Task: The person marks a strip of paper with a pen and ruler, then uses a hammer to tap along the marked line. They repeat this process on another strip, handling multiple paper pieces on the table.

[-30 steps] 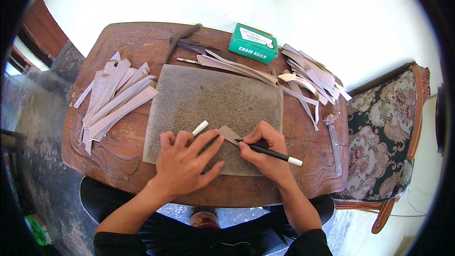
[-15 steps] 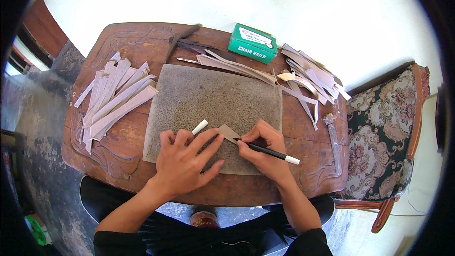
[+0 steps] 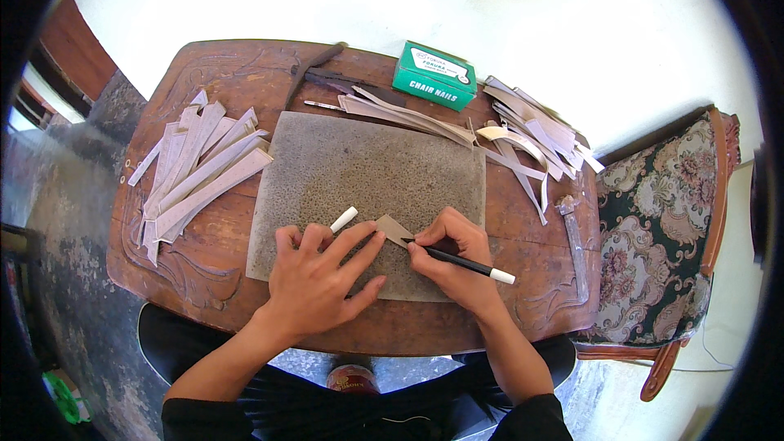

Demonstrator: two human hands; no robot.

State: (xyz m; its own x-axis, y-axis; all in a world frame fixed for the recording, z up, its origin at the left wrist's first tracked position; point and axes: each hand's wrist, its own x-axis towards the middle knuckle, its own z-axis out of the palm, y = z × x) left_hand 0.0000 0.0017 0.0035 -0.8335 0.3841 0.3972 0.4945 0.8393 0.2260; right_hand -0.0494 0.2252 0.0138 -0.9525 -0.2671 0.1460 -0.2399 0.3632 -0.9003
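Note:
My left hand (image 3: 320, 282) lies with its fingers spread over a grey-brown pitted board (image 3: 367, 171). Its fingertips touch the left edge of a small flat tan piece (image 3: 394, 229), perhaps leather or card, that rests on the board. A white pen cap (image 3: 344, 219) shows just beyond those fingers; whether they grip its hidden end I cannot tell. In my right hand (image 3: 457, 260) is a black marker pen (image 3: 459, 260) with a white end, pinched between thumb and fingers. The pen's tip is at the right edge of the tan piece.
The carved wooden table (image 3: 351, 331) holds a pile of pale strips (image 3: 200, 163) on the left, more strips (image 3: 531, 126) at the far right and a bundle behind the board. A green box (image 3: 435, 75) stands at the back. A hammer (image 3: 574, 249) lies right, near a floral chair (image 3: 653, 237).

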